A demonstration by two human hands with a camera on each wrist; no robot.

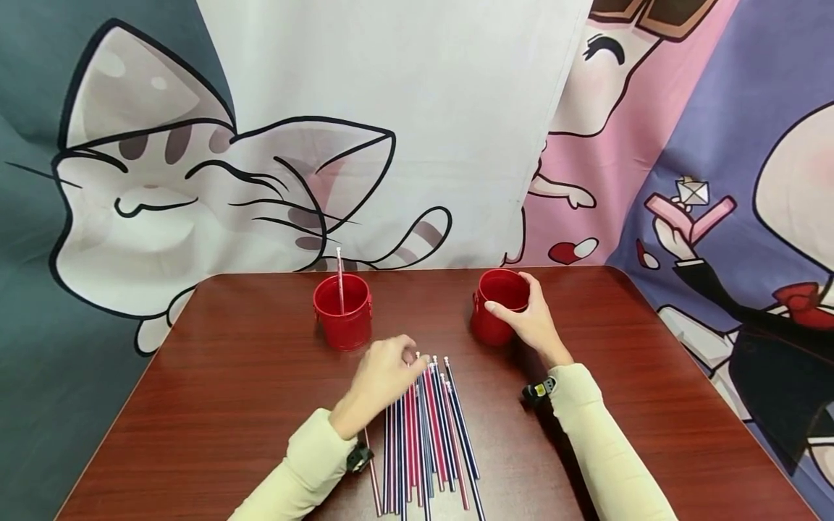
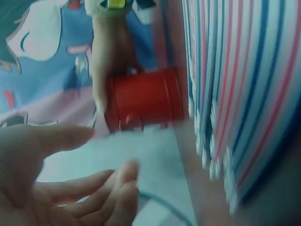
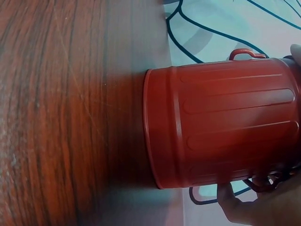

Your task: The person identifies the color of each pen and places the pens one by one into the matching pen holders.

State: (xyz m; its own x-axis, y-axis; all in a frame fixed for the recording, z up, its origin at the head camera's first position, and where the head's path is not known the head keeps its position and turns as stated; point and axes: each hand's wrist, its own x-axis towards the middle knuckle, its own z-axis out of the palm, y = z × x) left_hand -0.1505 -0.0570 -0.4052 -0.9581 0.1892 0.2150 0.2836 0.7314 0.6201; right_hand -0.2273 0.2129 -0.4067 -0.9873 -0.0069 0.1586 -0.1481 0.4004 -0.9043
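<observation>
Striped pencils (image 1: 423,434) in pink, dark blue and white lie in a fanned bundle on the table, their pale ends pointing away from me. My left hand (image 1: 384,373) hovers over those far ends. In the left wrist view its thumb and bent fingers (image 2: 89,197) stand apart, with nothing visible between them. My right hand (image 1: 537,325) grips a small red bucket (image 1: 491,325) near its rim. The right wrist view has that bucket (image 3: 235,122) close up, ribbed like a tiny trash can. A second red bucket (image 1: 345,329) stands left, with one pencil (image 1: 340,282) upright inside.
The brown wooden table (image 1: 228,405) ends at a far edge just behind both buckets. A cloth backdrop (image 1: 404,79) printed with cartoon figures hangs behind it. Each wrist wears a small dark camera, such as the right wrist camera (image 1: 539,391).
</observation>
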